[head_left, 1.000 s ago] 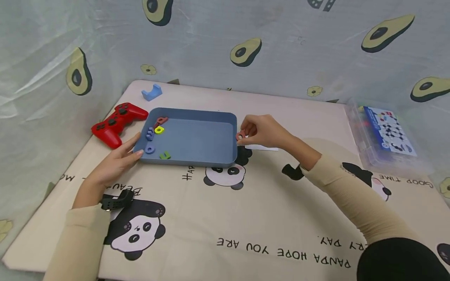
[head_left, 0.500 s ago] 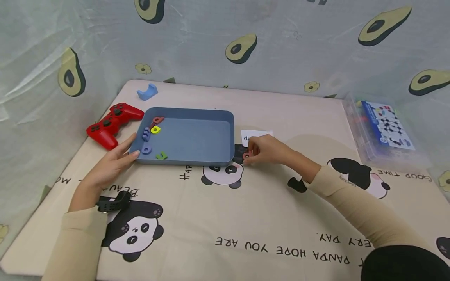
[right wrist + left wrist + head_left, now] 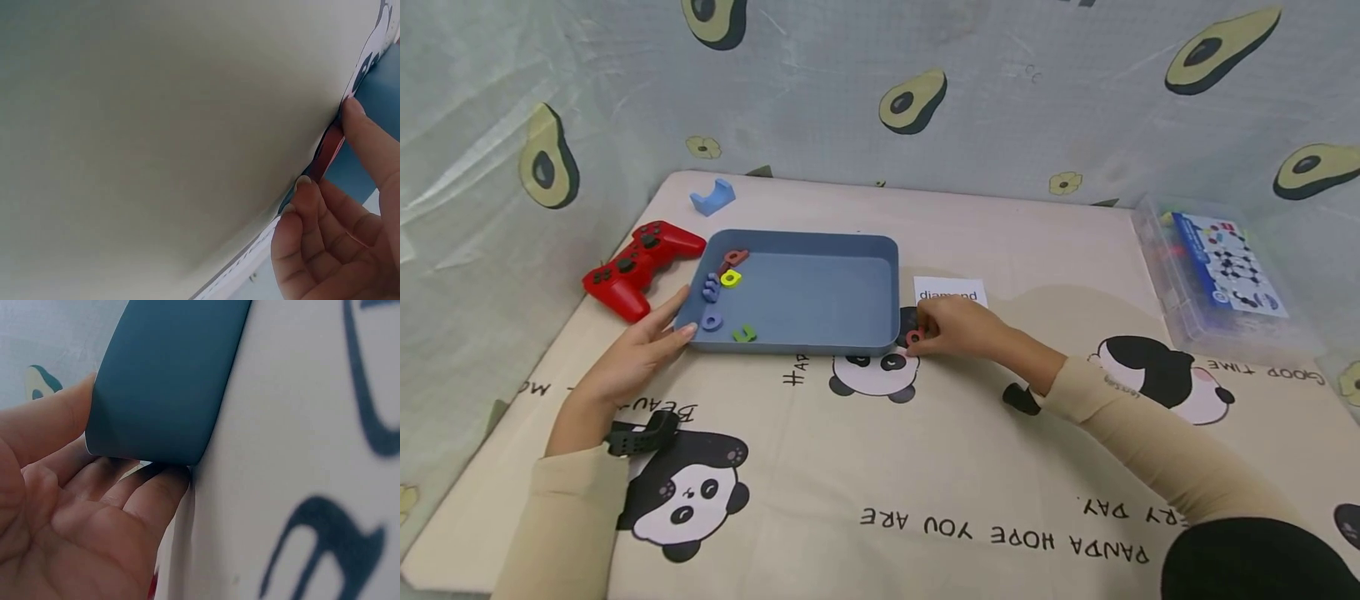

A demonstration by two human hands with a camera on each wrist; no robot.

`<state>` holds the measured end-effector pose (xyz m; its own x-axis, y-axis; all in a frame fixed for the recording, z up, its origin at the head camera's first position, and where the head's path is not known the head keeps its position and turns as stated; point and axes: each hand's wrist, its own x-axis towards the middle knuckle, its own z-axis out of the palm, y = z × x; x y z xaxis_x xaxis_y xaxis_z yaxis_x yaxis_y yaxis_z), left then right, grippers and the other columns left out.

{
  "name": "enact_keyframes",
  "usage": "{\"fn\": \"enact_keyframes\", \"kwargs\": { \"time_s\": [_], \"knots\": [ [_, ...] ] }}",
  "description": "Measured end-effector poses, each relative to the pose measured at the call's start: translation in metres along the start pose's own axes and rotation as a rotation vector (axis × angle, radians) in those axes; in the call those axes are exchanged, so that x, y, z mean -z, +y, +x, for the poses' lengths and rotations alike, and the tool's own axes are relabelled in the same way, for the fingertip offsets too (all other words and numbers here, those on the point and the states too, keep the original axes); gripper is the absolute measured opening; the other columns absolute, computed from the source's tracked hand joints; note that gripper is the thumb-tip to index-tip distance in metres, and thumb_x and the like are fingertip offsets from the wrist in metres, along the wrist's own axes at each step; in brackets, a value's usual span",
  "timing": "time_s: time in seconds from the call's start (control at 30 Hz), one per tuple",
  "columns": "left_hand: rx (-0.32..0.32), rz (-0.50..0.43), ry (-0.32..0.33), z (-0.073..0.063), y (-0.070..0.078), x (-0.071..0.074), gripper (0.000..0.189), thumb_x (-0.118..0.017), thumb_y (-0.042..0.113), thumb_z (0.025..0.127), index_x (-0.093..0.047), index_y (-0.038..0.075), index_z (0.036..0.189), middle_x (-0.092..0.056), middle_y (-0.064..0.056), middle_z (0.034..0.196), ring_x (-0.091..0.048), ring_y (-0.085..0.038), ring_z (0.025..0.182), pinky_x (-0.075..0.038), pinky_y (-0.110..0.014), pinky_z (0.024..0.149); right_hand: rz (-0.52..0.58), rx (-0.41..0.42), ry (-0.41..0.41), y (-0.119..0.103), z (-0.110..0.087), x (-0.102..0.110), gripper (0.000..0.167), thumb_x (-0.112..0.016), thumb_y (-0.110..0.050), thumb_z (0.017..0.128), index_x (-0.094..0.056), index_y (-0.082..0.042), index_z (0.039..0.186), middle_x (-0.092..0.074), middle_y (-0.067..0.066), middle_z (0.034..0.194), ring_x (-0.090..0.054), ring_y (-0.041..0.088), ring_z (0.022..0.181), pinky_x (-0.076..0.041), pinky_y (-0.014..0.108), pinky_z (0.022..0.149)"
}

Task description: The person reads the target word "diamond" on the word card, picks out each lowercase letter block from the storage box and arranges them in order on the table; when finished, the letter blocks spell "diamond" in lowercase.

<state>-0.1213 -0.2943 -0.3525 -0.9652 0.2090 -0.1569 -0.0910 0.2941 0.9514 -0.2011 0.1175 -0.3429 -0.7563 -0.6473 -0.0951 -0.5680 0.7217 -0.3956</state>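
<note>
My left hand (image 3: 638,348) grips the near left corner of a blue-grey tray (image 3: 820,346); in the left wrist view its fingers lie against the tray's end wall (image 3: 156,394). Just right of the tray, my right hand (image 3: 962,327) pinches a small red letter piece (image 3: 914,337) with a round hole, low over the printed panda. In the right wrist view the red piece (image 3: 327,150) sits between thumb and fingertips at the cloth. Inside the tray's left part are a red letter (image 3: 736,257), a yellow letter (image 3: 731,278), purple-blue letters (image 3: 711,288) and a green letter (image 3: 745,334).
A white card (image 3: 951,287) printed "diamond" lies behind my right hand, partly covered by it. Left of the tray is a red game controller (image 3: 640,267); a blue curved piece (image 3: 712,197) stands behind it. A clear plastic box (image 3: 1225,275) with a blue leaflet occupies the right side.
My right hand has moved toward me with the red letter, down from the tray's right rim to the cloth, then slightly left. More of the card shows now. The left hand keeps its hold.
</note>
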Motion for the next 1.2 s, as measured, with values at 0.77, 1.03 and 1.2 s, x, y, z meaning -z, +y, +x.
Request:
{"fn": "enact_keyframes", "kwargs": {
  "time_s": [0.77, 1.03, 1.2],
  "knots": [
    [-0.011, 0.012, 0.001, -0.003, 0.004, -0.001, 0.068, -0.046, 0.018, 0.101, -0.001, 0.013, 0.152, 0.011, -0.01, 0.157, 0.005, -0.042, 0.139, -0.019, -0.053, 0.103, 0.008, -0.028, 0.061, -0.016, -0.006, 0.02, 0.047, -0.079, -0.035, 0.077, -0.063, -0.001, 0.106, -0.061, 0.002, 0.077, -0.056, 0.016, 0.067, -0.048, 0.03, 0.059],
    [0.005, 0.013, 0.008, -0.001, 0.005, 0.0, 0.068, -0.046, 0.019, 0.101, -0.002, 0.013, 0.152, 0.01, -0.008, 0.158, 0.005, -0.041, 0.14, -0.019, -0.053, 0.104, 0.062, 0.049, 0.178, -0.044, -0.012, 0.033, 0.025, -0.077, -0.025, 0.081, -0.064, -0.005, 0.089, -0.059, -0.001, 0.074, -0.055, 0.014, 0.066, -0.047, 0.03, 0.058],
    [0.008, 0.001, 0.012, -0.002, 0.003, 0.0, 0.068, -0.046, 0.018, 0.101, -0.002, 0.012, 0.152, 0.01, -0.01, 0.157, 0.005, -0.041, 0.139, -0.018, -0.054, 0.105, 0.102, 0.117, 0.2, -0.067, -0.001, 0.032, 0.022, -0.074, -0.022, 0.084, -0.065, -0.004, 0.093, -0.061, -0.002, 0.076, -0.057, 0.011, 0.067, -0.049, 0.027, 0.062]
  ]
}}
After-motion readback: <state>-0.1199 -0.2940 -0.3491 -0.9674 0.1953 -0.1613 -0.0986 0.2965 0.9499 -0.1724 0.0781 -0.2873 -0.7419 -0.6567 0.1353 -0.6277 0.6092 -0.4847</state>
